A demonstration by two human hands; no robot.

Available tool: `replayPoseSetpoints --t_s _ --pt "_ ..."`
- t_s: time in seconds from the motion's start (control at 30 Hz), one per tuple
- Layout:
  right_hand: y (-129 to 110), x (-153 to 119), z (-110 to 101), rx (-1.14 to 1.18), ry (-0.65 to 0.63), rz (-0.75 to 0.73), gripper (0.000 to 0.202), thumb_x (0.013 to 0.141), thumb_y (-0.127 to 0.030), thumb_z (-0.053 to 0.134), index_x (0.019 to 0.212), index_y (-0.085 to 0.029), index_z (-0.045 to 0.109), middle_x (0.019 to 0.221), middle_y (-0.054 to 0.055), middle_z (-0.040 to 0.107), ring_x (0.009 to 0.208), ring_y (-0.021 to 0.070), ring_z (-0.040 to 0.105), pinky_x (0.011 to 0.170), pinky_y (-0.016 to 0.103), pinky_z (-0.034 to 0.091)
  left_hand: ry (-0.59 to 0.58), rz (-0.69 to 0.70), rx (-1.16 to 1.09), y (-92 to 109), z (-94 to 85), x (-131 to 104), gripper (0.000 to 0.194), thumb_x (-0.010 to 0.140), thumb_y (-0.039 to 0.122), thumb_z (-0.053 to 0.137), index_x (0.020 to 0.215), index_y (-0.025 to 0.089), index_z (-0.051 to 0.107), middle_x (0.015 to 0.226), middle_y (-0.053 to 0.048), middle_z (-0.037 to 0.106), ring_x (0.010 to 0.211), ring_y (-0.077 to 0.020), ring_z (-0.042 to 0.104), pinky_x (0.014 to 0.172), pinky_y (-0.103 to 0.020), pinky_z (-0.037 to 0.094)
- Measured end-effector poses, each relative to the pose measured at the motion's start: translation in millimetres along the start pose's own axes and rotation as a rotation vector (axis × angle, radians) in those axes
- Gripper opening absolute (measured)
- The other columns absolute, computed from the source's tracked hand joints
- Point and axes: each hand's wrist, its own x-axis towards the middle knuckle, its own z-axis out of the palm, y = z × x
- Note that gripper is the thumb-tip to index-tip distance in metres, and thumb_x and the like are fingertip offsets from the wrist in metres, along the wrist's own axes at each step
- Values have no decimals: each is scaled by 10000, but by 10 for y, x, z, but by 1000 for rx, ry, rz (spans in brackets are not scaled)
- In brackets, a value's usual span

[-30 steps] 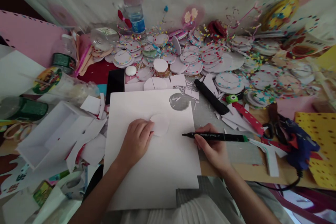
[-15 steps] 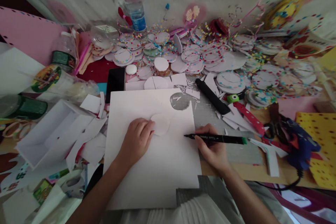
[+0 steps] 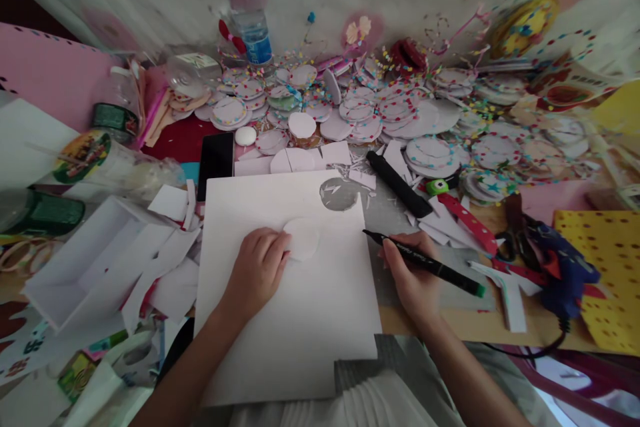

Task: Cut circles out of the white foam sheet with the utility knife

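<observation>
A large white sheet of board [image 3: 300,327] lies before me, with a round hole near its top right corner and a notch at the bottom right. On it rests a small white paper disc [image 3: 303,239]. My left hand [image 3: 263,261] has its fingers curled together at the disc's left edge, gripping it against the sheet. Beyond the sheet's right edge, my right hand [image 3: 417,273] holds a black marker [image 3: 425,260] with a green end. Its dark tip points left, close to the sheet's edge and apart from the disc.
Stacks of dotted white discs [image 3: 360,107] line the back. A phone [image 3: 216,163] lies behind the sheet, a black thick-handled tool [image 3: 397,183] on the grey cutting mat [image 3: 450,287]. Scissors [image 3: 511,237] and a blue glue gun [image 3: 567,283] lie right. An open white box [image 3: 95,260] stands left.
My right hand has moved slightly up and right, and the marker now slants with its tip higher and farther from the disc. The left hand stays on the disc. The view shifts slightly.
</observation>
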Motion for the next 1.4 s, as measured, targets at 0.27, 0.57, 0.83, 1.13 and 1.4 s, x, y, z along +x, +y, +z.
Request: replayPoseSetpoints --t_s 0.27,0.57,0.83,1.13,1.4 --pt "-28 23 20 -128 -20 -89 158 823 -324 664 771 -198 583 636 -20 577 563 137 523 540 263 411 0 13 -4 -9 14 10 253 908 110 506 1160 117 525 985 -119 627 968 -268 553 866 -426 483" --pt "-48 33 34 -27 -37 -74 165 797 -259 645 706 -213 515 633 -26 546 569 134 493 543 264 390 3 15 -11 -19 17 5 251 902 103 511 1152 107 532 988 -122 621 969 -267 549 875 -424 474" --pt "2 66 -36 316 10 81 128 794 -201 627 727 -214 520 591 -53 523 472 89 436 433 214 304 -1 -4 -17 -20 26 -2 253 917 124 491 1167 136 530 979 -111 617 972 -261 549 869 -426 481" --pt "-87 399 178 241 -202 71 141 840 -287 648 782 -215 542 589 -49 561 498 95 474 467 214 369 11 -3 -19 -17 19 -6 244 921 123 479 1158 134 539 993 -111 629 968 -257 552 874 -423 481" --pt "-35 381 202 167 -263 40 152 866 -327 645 809 -219 554 640 -41 568 522 99 471 492 233 368 2 -10 -35 -24 23 -3 230 912 116 485 1133 125 547 970 -110 619 954 -260 552 873 -422 474"
